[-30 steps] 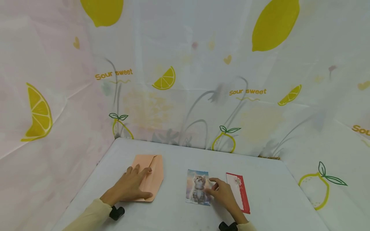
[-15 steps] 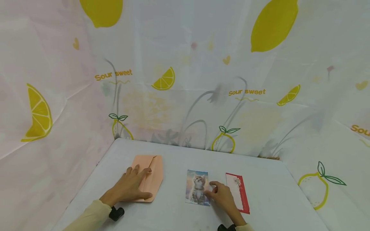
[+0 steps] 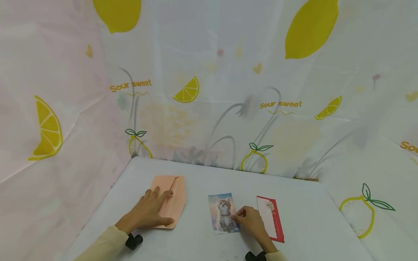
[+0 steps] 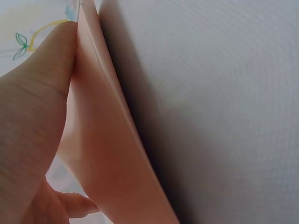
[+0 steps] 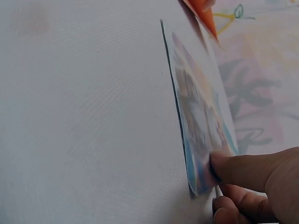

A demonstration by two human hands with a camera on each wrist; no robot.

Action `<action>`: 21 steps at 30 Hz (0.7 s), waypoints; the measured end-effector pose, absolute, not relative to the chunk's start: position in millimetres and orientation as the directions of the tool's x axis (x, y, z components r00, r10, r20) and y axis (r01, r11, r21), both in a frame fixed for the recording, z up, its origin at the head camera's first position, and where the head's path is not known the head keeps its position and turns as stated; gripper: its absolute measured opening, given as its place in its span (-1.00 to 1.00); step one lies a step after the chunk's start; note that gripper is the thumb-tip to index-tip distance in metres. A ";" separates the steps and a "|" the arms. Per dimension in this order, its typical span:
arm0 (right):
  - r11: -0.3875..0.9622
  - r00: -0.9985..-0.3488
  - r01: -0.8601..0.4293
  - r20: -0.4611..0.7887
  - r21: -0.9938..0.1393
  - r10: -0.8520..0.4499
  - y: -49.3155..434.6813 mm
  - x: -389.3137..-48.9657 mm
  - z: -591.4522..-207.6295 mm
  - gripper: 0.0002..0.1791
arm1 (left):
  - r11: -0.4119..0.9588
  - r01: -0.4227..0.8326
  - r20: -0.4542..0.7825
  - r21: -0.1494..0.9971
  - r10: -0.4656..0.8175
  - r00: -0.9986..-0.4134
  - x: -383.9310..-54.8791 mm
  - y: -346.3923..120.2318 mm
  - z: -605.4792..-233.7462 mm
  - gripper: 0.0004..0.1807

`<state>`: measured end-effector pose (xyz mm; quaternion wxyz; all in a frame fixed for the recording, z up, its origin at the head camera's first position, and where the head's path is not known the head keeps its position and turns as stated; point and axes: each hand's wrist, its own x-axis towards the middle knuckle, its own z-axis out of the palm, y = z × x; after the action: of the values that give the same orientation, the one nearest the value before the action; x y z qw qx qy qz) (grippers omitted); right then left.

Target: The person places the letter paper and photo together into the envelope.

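Note:
My left hand (image 3: 147,212) rests with spread fingers on a peach paper envelope (image 3: 177,203) at the left of the table. In the left wrist view the thumb lies against the envelope (image 4: 112,154) near its edge. A kitten picture card (image 3: 222,212) lies right of the envelope, slightly turned. My right hand (image 3: 253,221) pinches its right edge between thumb and fingers. The right wrist view shows the thumb on top of the kitten card (image 5: 196,112), with curled fingers at its edge, partly hidden.
A white card with a red border (image 3: 269,219) and a small flower lies just right of my right hand, partly covered by it. The white table (image 3: 310,217) ends at a lemon-printed backdrop (image 3: 209,119) behind and at the sides.
My right fingers have closed onto the kitten card's edge, and the card has turned slightly, its top shifting left. The left hand and envelope stay in place.

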<state>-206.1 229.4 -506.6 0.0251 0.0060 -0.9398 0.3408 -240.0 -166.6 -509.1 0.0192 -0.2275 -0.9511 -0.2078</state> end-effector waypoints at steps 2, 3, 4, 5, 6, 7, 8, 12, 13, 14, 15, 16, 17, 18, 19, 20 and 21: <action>0.766 -0.999 -0.022 0.049 -0.642 0.012 229.5 -206.5 -507.0 -0.77 | 0.807 0.442 0.128 0.391 0.428 -0.895 -239.5 -166.5 -509.2 0.04; 0.763 -0.999 -0.016 0.046 -0.646 0.018 229.6 -207.0 -507.5 -0.78 | 0.807 0.440 0.125 0.393 0.427 -0.895 -239.3 -166.5 -509.0 0.03; 0.761 -0.999 -0.015 0.047 -0.649 0.021 229.7 -207.5 -508.0 -0.78 | 0.808 0.439 0.121 0.392 0.428 -0.896 -239.1 -166.7 -508.9 0.04; 0.755 -0.999 -0.012 0.048 -0.656 0.025 229.9 -207.9 -508.0 -0.79 | 0.811 0.435 0.115 0.392 0.426 -0.897 -238.7 -166.7 -508.5 0.04; 0.745 -0.999 -0.004 0.043 -0.667 0.033 230.0 -208.3 -508.1 -0.79 | 0.812 0.430 0.108 0.394 0.424 -0.899 -238.5 -166.9 -508.0 0.04; 0.732 -0.999 0.010 0.032 -0.681 0.042 230.5 -208.8 -508.5 -0.80 | 0.815 0.427 0.102 0.392 0.422 -0.901 -238.5 -167.0 -507.8 0.03; 0.717 -0.998 0.025 0.018 -0.697 0.053 231.1 -209.2 -508.7 -0.80 | 0.816 0.426 0.102 0.390 0.422 -0.901 -238.4 -167.0 -507.4 0.04; 0.641 -0.995 0.093 -0.043 -0.762 0.094 233.0 -208.6 -507.5 -0.82 | 0.821 0.421 0.097 0.385 0.418 -0.903 -238.7 -167.1 -506.6 0.03; 0.622 -0.994 0.104 -0.054 -0.776 0.100 233.4 -208.1 -506.6 -0.82 | 0.823 0.421 0.099 0.382 0.417 -0.904 -238.8 -167.1 -506.5 0.03; 0.607 -0.993 0.112 -0.061 -0.787 0.104 233.9 -207.8 -505.7 -0.82 | 0.823 0.421 0.100 0.382 0.416 -0.904 -238.9 -167.1 -506.3 0.03; 0.593 -0.992 0.119 -0.069 -0.796 0.107 234.4 -207.6 -504.9 -0.82 | 0.823 0.421 0.100 0.382 0.415 -0.904 -239.1 -167.1 -506.0 0.03; 0.582 -0.992 0.122 -0.073 -0.804 0.108 234.9 -207.4 -504.2 -0.82 | 0.823 0.420 0.101 0.381 0.415 -0.904 -239.2 -167.0 -505.9 0.03; 0.576 -0.991 0.127 -0.077 -0.808 0.110 235.2 -207.3 -503.4 -0.82 | 0.823 0.420 0.100 0.382 0.414 -0.905 -239.2 -167.1 -506.0 0.03; 0.572 -0.990 0.133 -0.083 -0.809 0.113 235.4 -207.3 -502.7 -0.82 | 0.824 0.418 0.098 0.384 0.414 -0.905 -239.2 -167.0 -505.8 0.03; 0.569 -0.990 0.137 -0.088 -0.811 0.114 235.6 -207.4 -502.3 -0.82 | 0.823 0.416 0.095 0.387 0.413 -0.906 -239.3 -166.9 -505.8 0.03; 0.568 -0.989 0.144 -0.094 -0.811 0.116 235.9 -207.8 -502.2 -0.82 | 0.822 0.413 0.092 0.392 0.412 -0.907 -239.0 -166.7 -505.6 0.02; 0.565 -0.988 0.152 -0.102 -0.811 0.119 236.0 -208.1 -502.1 -0.81 | 0.822 0.412 0.089 0.394 0.412 -0.907 -239.0 -166.5 -505.6 0.02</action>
<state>-208.1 236.0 -502.1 -0.0176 -0.0765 -0.8843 0.4603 -239.0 -166.5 -505.6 -0.0001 -0.2157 -0.9544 -0.2062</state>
